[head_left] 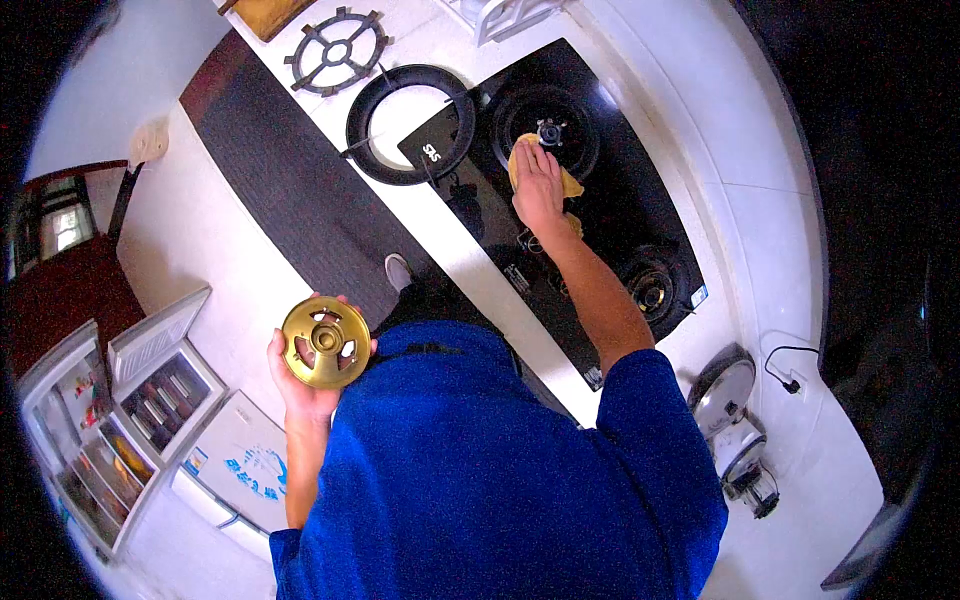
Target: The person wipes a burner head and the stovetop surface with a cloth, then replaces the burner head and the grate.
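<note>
My left hand [304, 393] is closed around the rim of a round brass burner head [326, 341], holding it up beside my body. Three cut-outs surround its ringed centre. My right hand [540, 190] presses a yellow cloth [572, 186] onto the black glass gas stove [625, 190], with part of the cloth hidden under the fingers. Just beyond the fingertips is the bare burner centre [549, 132] of the far burner. The other burner [652, 291] sits nearer, to the right of my forearm.
A black ring-shaped pan support [361, 112] overlaps the stove's left corner, and a spoked grate [337, 52] lies farther left on the white counter [445, 222]. A rice cooker [735, 440] stands at right near a plugged-in cord [792, 385]. Behind at left, a fridge [165, 400] hangs open. A dark mat [300, 170] covers the floor.
</note>
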Demonstrator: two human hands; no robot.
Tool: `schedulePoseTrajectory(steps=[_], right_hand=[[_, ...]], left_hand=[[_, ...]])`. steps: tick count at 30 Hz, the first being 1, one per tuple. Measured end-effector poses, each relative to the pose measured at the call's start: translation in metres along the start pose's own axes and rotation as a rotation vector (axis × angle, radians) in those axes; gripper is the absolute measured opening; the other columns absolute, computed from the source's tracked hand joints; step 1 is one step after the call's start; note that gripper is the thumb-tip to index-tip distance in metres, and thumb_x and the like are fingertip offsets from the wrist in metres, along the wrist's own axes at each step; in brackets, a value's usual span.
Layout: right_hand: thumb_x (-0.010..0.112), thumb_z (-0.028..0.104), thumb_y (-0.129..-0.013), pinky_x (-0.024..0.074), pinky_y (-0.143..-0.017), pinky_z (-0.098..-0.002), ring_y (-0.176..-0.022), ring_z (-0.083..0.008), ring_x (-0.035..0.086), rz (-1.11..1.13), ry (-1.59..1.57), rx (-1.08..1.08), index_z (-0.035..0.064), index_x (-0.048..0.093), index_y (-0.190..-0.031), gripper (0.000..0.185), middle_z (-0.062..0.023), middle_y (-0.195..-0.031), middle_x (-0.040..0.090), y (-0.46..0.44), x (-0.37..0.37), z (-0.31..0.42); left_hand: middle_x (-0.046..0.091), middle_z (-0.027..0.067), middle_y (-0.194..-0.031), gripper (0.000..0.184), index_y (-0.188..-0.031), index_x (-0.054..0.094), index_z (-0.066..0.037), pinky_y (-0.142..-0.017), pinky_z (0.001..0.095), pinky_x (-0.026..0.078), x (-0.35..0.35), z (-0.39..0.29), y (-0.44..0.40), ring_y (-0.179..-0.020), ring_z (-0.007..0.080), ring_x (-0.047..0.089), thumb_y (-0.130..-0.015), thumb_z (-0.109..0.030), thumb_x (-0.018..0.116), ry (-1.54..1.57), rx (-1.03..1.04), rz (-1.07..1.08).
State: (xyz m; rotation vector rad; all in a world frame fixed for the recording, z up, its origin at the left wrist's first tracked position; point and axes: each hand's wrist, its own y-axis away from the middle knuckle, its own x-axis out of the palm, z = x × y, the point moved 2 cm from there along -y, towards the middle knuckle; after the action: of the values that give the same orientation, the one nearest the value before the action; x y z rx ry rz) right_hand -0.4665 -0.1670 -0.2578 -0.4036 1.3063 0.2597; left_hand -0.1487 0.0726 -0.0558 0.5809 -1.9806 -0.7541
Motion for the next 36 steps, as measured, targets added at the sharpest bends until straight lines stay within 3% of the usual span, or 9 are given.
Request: schedulePoseTrajectory(steps=[5, 9, 15, 17, 21, 25, 30, 34, 36], right_hand=[[0.052, 0.008, -0.09, 0.0285, -0.117, -0.0476, -0.139, -0.034, 0.042, 0.144, 0.009, -0.039, -0.0044, 0.048, -0.14, 0.052, -0.021, -0.145, 0.051, 0.026, 0.007, -0.018], [0.055, 0.009, -0.09, 0.0317, -0.116, -0.0452, -0.135, -0.0305, 0.048, 0.112, 0.004, -0.044, -0.004, 0.051, -0.139, 0.051, -0.0189, -0.144, 0.054, -0.023, 0.005, -0.013], [0.052, 0.007, -0.089, 0.0338, -0.115, -0.0429, -0.13, -0.0331, 0.05, 0.087, 0.019, -0.127, -0.0045, 0.054, -0.133, 0.045, -0.0194, -0.135, 0.058, 0.011, 0.018, -0.022], [0.054, 0.013, -0.09, 0.039, -0.11, -0.0436, -0.125, -0.0318, 0.054, 0.029, 0.069, -0.135, -0.0028, 0.06, -0.127, 0.04, -0.0171, -0.129, 0.063, -0.015, 0.011, -0.013], [0.052, 0.011, -0.091, 0.0392, -0.109, -0.0444, -0.124, -0.0333, 0.054, 0.122, 0.055, -0.13, -0.004, 0.058, -0.128, 0.04, -0.0189, -0.127, 0.062, 0.002, -0.001, -0.013], [0.051, 0.012, -0.092, 0.0408, -0.105, -0.0457, -0.12, -0.0352, 0.055, -0.033, 0.017, -0.199, -0.0061, 0.056, -0.131, 0.043, -0.0194, -0.125, 0.063, -0.008, 0.014, -0.017], [0.053, 0.009, -0.09, 0.0408, -0.105, -0.0445, -0.121, -0.0347, 0.054, 0.1, -0.049, -0.128, -0.0044, 0.056, -0.129, 0.042, -0.0192, -0.127, 0.061, -0.002, -0.003, -0.009], [0.054, 0.008, -0.089, 0.0391, -0.109, -0.0435, -0.126, -0.0332, 0.052, 0.003, -0.011, -0.162, -0.0035, 0.057, -0.129, 0.042, -0.0178, -0.133, 0.059, -0.011, 0.0, -0.013], [0.054, 0.008, -0.089, 0.0386, -0.109, -0.0434, -0.127, -0.0329, 0.051, 0.066, -0.025, -0.128, -0.0036, 0.056, -0.131, 0.044, -0.0179, -0.135, 0.058, -0.026, -0.004, -0.006]], left_hand=[[0.048, 0.0201, -0.144, 0.07, -0.145, 0.045, -0.016, -0.096, 0.0691, 0.048, 0.008, -0.005, 0.0, -0.133, 0.0419, 0.048, -0.092, -0.062, 0.047, -0.036, 0.041, 0.042], [0.046, 0.0205, -0.146, 0.072, -0.147, 0.044, -0.016, -0.097, 0.0703, 0.047, 0.006, -0.008, 0.004, -0.134, 0.0429, 0.046, -0.092, -0.063, 0.047, 0.007, 0.039, 0.072], [0.046, 0.0198, -0.146, 0.073, -0.147, 0.043, -0.016, -0.098, 0.0706, 0.046, 0.009, -0.009, 0.004, -0.134, 0.0423, 0.046, -0.092, -0.064, 0.047, -0.005, 0.067, 0.057], [0.046, 0.0196, -0.147, 0.073, -0.148, 0.042, -0.017, -0.098, 0.0707, 0.046, 0.008, -0.006, 0.005, -0.134, 0.0417, 0.047, -0.091, -0.063, 0.047, 0.033, 0.048, 0.062], [0.047, 0.0192, -0.145, 0.073, -0.147, 0.043, -0.017, -0.098, 0.0697, 0.047, 0.007, -0.006, 0.007, -0.134, 0.041, 0.048, -0.091, -0.064, 0.047, 0.068, 0.028, 0.009], [0.047, 0.02, -0.146, 0.072, -0.147, 0.043, -0.018, -0.097, 0.071, 0.047, 0.008, -0.006, 0.005, -0.134, 0.0413, 0.047, -0.091, -0.063, 0.048, 0.095, 0.049, 0.004], [0.045, 0.0206, -0.148, 0.074, -0.148, 0.041, -0.016, -0.097, 0.0712, 0.046, 0.003, -0.007, 0.004, -0.135, 0.0419, 0.046, -0.092, -0.063, 0.046, 0.047, 0.017, 0.048], [0.044, 0.0214, -0.148, 0.075, -0.149, 0.04, -0.015, -0.097, 0.0707, 0.047, 0.008, -0.007, 0.003, -0.135, 0.0425, 0.046, -0.092, -0.063, 0.046, 0.053, 0.039, 0.026], [0.044, 0.0218, -0.148, 0.075, -0.149, 0.039, -0.015, -0.097, 0.0707, 0.047, 0.005, -0.005, 0.004, -0.135, 0.0429, 0.046, -0.092, -0.063, 0.046, 0.049, 0.023, 0.031]])
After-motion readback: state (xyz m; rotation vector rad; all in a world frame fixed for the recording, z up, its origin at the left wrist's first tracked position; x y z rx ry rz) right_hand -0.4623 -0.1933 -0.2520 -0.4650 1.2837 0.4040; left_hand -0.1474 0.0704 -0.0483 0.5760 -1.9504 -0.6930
